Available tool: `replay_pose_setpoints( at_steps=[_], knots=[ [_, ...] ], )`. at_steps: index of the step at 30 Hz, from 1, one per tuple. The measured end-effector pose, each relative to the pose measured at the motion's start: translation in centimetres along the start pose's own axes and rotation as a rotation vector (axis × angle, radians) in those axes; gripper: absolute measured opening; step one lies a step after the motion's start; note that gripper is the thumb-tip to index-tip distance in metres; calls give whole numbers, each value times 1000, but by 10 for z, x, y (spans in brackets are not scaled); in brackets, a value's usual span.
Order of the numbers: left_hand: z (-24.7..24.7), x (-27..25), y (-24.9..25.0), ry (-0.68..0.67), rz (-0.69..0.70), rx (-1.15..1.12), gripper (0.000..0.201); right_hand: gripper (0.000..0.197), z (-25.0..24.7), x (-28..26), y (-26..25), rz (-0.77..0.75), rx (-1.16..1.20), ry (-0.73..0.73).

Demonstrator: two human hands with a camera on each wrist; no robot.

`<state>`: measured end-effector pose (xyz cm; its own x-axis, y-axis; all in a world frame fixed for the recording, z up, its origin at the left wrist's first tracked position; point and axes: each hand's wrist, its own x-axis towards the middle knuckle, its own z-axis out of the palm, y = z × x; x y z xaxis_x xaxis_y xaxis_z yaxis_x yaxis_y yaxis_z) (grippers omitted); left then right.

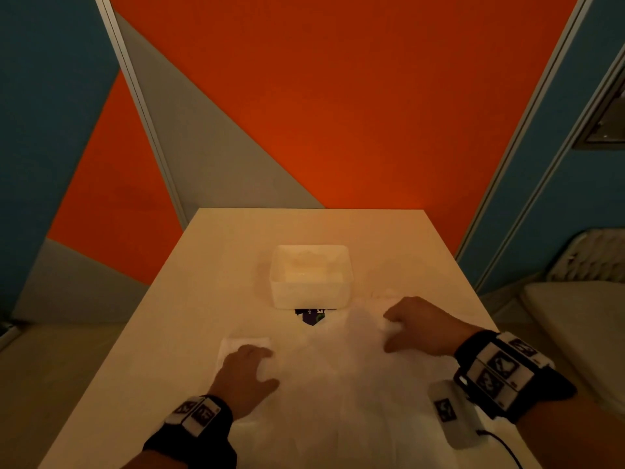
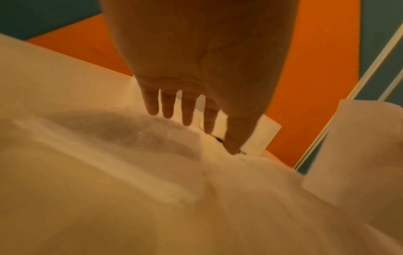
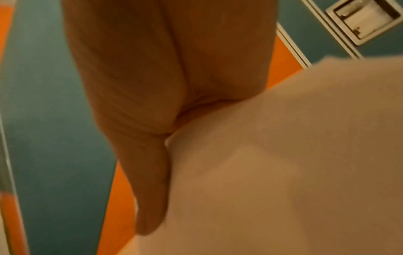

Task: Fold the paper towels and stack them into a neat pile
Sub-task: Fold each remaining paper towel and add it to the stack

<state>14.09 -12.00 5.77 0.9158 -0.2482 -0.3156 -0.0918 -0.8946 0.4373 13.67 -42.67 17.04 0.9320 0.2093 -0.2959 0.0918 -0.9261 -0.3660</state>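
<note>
Near the table's [image 1: 209, 252] front edge a large white paper towel [image 1: 338, 384] lies spread and rumpled, not yet folded. Left of it, one small folded towel [image 1: 233, 345] sits under the left hand [image 1: 248, 370], whose straight, slightly spread fingers [image 2: 187, 110] press it flat. The right hand [image 1: 419, 324] pinches a raised bunch of the big sheet at its far right part. A white plastic tub [image 1: 311, 299] stands beyond, at mid-table. Judging by this, the pile has barely begun; most folding remains.

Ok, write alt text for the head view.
Two hands work a white paper towel on a white table: the left hand presses flat, the right hand grips a bunched edge. A white tub sits behind.
</note>
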Motion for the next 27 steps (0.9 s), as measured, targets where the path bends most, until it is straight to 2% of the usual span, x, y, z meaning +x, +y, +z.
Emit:
replay_pose_setpoints(
  at_steps=[1,3,4,6,8,10,13,19,23,27],
  knots=[
    [-6,-1,9,-51,-3,-216,55,16,-4,-2,-6,-20,113,20],
    [-18,-4,31,-207,-29,-641,69,13,-11,-6,-17,-42,369,35],
    [-23,-6,41,-295,-35,-763,69,10,-13,-8,-22,-48,496,50],
    [-33,-9,56,-407,-31,-859,63,7,-14,-10,-31,-35,734,112],
    [-39,-10,66,-454,-16,-940,70,9,-13,-10,-38,1,963,195],
    [-44,-11,76,-429,2,-1044,69,8,-10,-10,-43,12,1185,253],
    [-51,-12,91,-311,29,-1236,47,12,-3,-11,-47,27,1401,298],
    [-66,-10,105,-3,121,-1353,26,30,4,-17,-39,22,1480,250],
    [-73,-10,105,-5,197,-1323,25,36,2,-22,-31,-1,1550,227],
    [-75,-11,104,-53,223,-1317,26,30,2,-24,-26,3,1563,262]
  ],
)
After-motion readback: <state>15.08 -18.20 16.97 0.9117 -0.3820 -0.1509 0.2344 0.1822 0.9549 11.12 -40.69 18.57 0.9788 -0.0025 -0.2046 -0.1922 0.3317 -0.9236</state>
